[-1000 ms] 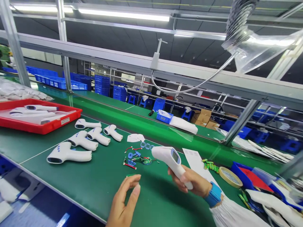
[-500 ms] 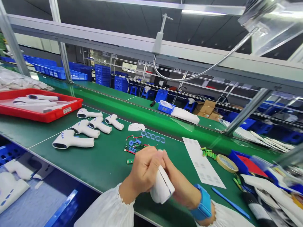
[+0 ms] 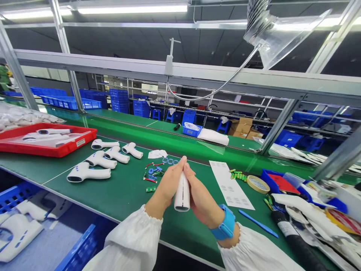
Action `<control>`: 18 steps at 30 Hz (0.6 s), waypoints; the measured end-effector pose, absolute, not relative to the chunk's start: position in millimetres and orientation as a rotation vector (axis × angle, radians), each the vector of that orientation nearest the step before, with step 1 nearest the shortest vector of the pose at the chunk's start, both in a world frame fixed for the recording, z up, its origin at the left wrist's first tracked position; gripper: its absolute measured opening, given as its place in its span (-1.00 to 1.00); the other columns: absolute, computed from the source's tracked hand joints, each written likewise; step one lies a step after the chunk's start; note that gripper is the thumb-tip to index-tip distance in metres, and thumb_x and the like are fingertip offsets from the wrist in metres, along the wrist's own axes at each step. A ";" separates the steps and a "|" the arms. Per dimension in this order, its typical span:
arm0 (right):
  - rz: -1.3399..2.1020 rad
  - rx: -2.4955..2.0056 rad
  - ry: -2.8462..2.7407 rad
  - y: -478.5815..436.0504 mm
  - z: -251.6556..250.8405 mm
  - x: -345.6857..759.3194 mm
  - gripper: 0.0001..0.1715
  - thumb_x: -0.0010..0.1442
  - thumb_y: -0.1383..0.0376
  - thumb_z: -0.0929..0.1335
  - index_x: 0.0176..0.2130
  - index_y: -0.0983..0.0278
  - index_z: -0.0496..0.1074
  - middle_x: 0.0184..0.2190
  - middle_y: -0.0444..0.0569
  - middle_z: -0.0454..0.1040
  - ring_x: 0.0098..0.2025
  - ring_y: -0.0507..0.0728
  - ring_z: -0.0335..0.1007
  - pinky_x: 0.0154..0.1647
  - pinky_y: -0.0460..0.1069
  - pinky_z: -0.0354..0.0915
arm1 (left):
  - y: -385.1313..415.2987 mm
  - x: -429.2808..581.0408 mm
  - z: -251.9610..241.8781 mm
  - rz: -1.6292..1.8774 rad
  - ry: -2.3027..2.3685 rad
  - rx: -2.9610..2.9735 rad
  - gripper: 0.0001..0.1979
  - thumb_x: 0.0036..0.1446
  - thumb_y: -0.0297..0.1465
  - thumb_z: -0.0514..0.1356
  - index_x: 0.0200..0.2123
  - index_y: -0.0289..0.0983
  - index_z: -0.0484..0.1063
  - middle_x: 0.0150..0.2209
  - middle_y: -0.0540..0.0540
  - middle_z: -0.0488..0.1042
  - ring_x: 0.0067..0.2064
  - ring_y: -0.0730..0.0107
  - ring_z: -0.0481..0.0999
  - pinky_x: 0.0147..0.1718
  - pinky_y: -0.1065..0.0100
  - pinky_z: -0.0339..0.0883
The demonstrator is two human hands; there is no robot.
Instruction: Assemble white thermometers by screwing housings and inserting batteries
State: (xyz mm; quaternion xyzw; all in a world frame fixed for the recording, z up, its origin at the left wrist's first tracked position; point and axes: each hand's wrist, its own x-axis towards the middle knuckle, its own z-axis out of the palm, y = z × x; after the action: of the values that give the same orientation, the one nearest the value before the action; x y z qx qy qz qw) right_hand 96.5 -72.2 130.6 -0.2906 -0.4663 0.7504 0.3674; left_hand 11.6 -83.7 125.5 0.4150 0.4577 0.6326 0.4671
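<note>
left hand (image 3: 168,182): moved since one second ago, from apart to against the white casing (image 3: 182,200). right hand (image 3: 200,196): blue wristband (image 3: 225,222), on the same piece. grip, both: palms pressed around the casing, fingertips meeting. white casing: lower centre of the frame, seam up. white handsets (image 3: 91,173), five: left, on green surface (image 3: 124,192). blue stick (image 3: 258,223): lower right.
</note>
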 end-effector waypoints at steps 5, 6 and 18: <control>1.695 -0.706 -1.185 -69.5 122.8 90.8 -0.42 0.09 -0.18 0.22 -0.24 0.24 0.38 -0.40 -0.08 0.48 -0.34 0.12 0.40 -0.35 -0.02 0.29 | -79.9 25.4 131.5 1.686 1.199 1.116 -0.54 0.09 0.00 0.08 -0.50 -0.29 0.43 -0.55 -0.02 0.38 -0.49 0.41 0.35 -0.46 0.40 0.25; 1.653 -0.683 -1.192 -67.4 120.6 89.4 -0.41 0.09 -0.20 0.20 -0.26 0.22 0.38 -0.40 -0.09 0.48 -0.34 0.12 0.40 -0.35 -0.02 0.29 | -79.0 27.3 132.7 1.726 1.211 1.154 -0.55 0.11 -0.03 0.07 -0.51 -0.29 0.44 -0.53 -0.03 0.39 -0.45 0.39 0.36 -0.40 0.39 0.26; 1.541 -0.682 -1.301 -50.5 119.9 87.2 -0.39 0.11 -0.20 0.17 -0.35 0.23 0.43 -0.51 -0.15 0.45 -0.46 0.07 0.33 -0.43 -0.05 0.21 | -74.1 33.0 130.9 1.946 1.270 1.025 -0.52 0.18 -0.06 -0.03 -0.53 -0.24 0.47 -0.53 -0.01 0.44 -0.41 0.35 0.39 -0.36 0.38 0.22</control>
State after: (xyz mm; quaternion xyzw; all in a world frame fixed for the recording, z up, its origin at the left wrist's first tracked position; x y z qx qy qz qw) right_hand 87.2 -50.5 119.9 -0.2801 -0.5345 0.6331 0.4848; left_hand 33.0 -74.1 130.9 0.3854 0.4776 0.7318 0.2964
